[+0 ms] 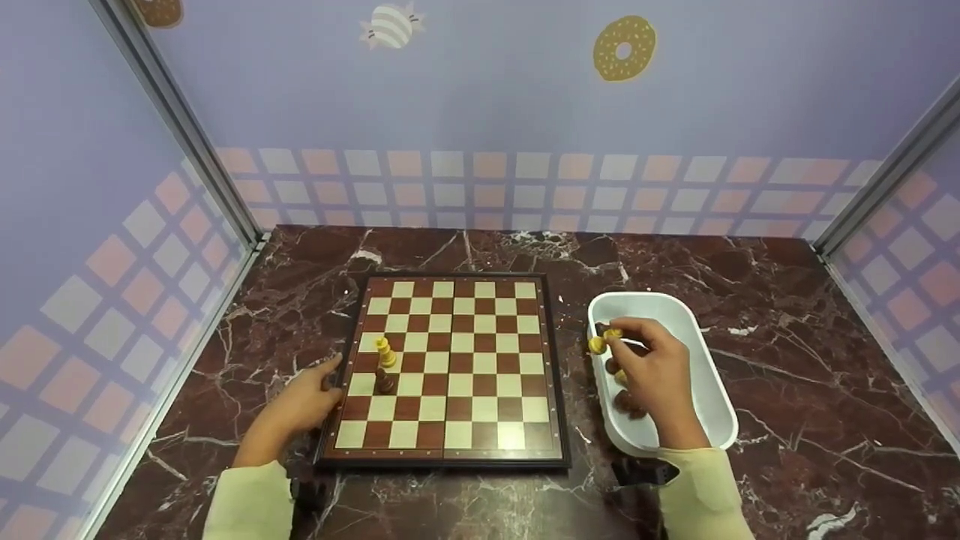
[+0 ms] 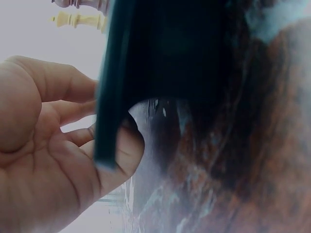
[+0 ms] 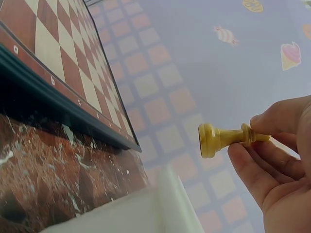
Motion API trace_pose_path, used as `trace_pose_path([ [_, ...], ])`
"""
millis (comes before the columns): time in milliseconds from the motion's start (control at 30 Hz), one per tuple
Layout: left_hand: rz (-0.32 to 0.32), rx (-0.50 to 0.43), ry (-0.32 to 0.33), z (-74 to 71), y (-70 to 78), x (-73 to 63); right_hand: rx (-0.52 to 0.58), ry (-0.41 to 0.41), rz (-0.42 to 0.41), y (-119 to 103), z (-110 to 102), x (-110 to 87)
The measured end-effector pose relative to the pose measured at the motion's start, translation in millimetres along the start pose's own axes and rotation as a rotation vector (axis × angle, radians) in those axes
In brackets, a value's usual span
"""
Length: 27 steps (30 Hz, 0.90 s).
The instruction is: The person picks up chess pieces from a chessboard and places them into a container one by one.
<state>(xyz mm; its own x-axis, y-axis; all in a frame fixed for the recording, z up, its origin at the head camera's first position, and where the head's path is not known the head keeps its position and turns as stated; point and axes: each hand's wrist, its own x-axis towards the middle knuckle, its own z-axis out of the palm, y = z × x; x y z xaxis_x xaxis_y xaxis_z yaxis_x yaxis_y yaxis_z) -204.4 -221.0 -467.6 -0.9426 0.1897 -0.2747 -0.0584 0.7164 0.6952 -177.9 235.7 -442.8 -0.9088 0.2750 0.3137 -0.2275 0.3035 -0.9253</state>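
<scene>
A brown-and-cream chessboard (image 1: 484, 364) with a dark frame lies on the table. At its left edge is my left hand (image 1: 304, 397); the left wrist view shows that hand (image 2: 53, 131) pinching the board's rim (image 2: 109, 97), thumb on one side and a finger on the other. On the board's left part stand a yellow chess piece (image 1: 386, 354) and a dark brown chess piece (image 1: 385, 384) close together. Over the white tub, my right hand (image 1: 660, 367) pinches another yellow chess piece (image 3: 216, 140) near its top, with its base pointing left in the right wrist view.
The white oblong tub (image 1: 716, 390) stands right of the board, holding several dark and yellow pieces (image 1: 630, 405) partly hidden by the right hand. Marbled dark red tabletop (image 1: 795, 375) surrounds both. Patterned walls (image 1: 495, 97) enclose the table at the back and sides.
</scene>
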Motion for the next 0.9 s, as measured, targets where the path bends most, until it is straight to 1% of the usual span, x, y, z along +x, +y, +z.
trace_pose_path([
  [167, -0.010, -0.010, -0.006, 0.1, -0.3, 0.2, -0.088, 0.033, -0.041, 0.6, -4.3, 1.7],
  [333, -0.012, -0.002, 0.002, 0.2, 0.3, 0.2, -0.172, 0.050, -0.054, 3.0, -7.7, 3.3],
  [500, 0.000, 0.012, 0.004, -0.9, 1.0, -0.4, -0.247, 0.064, -0.028, 5.2, -11.6, 4.3],
  [567, 0.004, 0.017, 0.003, -1.1, 0.9, -0.7, -0.255, 0.063, -0.007, 6.4, -12.7, 4.5],
  [700, 0.004, 0.028, 0.003, -0.9, 0.0, -1.0, -0.291, 0.049, 0.023, 8.5, -13.9, 4.9],
  [900, 0.006, 0.024, 0.010, -0.3, -0.3, -1.0, -0.348, 0.017, 0.041, 10.3, -14.2, 5.3],
])
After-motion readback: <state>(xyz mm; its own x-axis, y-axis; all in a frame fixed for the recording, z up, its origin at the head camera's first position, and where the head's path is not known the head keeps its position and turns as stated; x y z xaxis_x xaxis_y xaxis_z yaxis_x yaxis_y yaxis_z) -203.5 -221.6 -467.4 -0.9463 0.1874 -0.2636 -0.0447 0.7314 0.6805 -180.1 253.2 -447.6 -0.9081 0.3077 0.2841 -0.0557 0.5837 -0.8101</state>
